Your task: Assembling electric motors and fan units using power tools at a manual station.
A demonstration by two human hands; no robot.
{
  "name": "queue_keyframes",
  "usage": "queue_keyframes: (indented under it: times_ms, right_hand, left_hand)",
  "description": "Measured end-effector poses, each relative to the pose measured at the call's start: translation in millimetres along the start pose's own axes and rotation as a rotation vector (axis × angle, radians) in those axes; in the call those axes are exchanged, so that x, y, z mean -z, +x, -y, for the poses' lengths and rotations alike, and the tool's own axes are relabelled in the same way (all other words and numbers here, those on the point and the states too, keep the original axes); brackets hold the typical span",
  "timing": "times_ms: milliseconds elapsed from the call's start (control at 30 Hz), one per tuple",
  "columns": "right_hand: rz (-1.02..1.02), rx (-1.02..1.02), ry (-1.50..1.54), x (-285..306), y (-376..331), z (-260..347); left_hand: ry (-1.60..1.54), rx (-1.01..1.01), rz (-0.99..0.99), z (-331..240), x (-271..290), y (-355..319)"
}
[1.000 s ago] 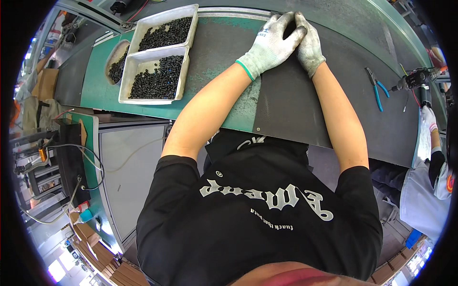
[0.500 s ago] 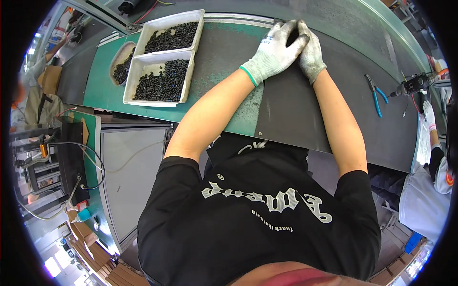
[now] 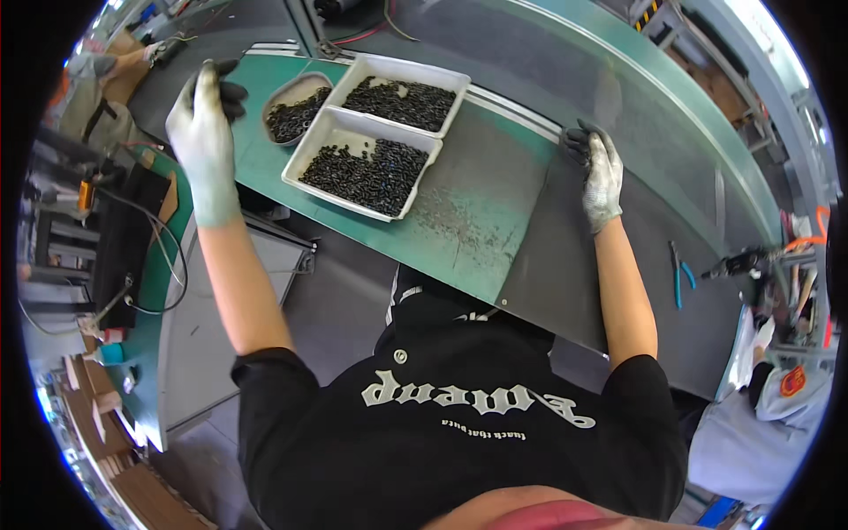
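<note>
Black small parts (image 3: 371,172) are heaped in a white rectangular tray (image 3: 305,163) that lies on the green worktop (image 3: 477,221), near its front edge. A second white tray (image 3: 452,88) with the same black parts is set just behind it, touching it, and a grey oval dish (image 3: 296,88) of such parts is placed just to the left of both trays.

The left hand (image 3: 201,124), in a white glove with dark fingertips, is raised to the left of the oval dish, over the left end of the worktop; its fingers are extended and held close together, and nothing is seen gripped in them. The right hand (image 3: 601,172), gloved alike, is laid on the left edge of a dark mat (image 3: 636,291) that covers the right part of the worktop, well apart from the trays. Its grip is curled at that edge; whether the edge is pinched cannot be told.

A scatter of fine dark specks (image 3: 442,212) is seen on the green surface between the front tray and the mat. Blue-handled pliers (image 3: 678,274) are laid farther right on the mat. Another person (image 3: 777,397) in light clothing is seated at the right rim.
</note>
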State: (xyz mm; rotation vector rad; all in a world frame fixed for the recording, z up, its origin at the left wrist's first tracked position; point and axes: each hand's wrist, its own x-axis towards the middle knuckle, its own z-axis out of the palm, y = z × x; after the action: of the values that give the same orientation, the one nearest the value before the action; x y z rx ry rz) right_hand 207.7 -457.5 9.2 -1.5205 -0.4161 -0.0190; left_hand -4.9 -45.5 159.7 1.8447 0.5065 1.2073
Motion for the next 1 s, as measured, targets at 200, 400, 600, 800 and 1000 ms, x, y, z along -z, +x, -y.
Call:
queue_keyframes:
  times_ms: [200, 400, 600, 800, 1000]
  right_hand:
    - [0.43, -0.05, 0.068, -133.7, 98.2, 73.4]
    - [0.634, -0.027, -0.191, -278.3, 185.5, 78.2]
    - [0.745, -0.089, -0.335, -396.6, 257.4, -5.3]
    - [0.78, -0.113, -0.188, -487.4, 261.9, -51.1]
    - [0.714, -0.508, 0.256, -520.2, 283.7, -79.4]
  left_hand:
    - [1.361, 0.33, 0.399, 248.4, 35.5, 54.7]
    - [1.33, 0.346, 0.309, 219.3, 8.7, 39.9]
    - [1.306, 0.361, 0.289, 218.4, 1.0, 42.8]
    - [1.317, 0.384, 0.247, 224.5, 21.2, 32.3]
    - [1.292, 0.409, 0.253, 218.4, 20.9, 34.2]
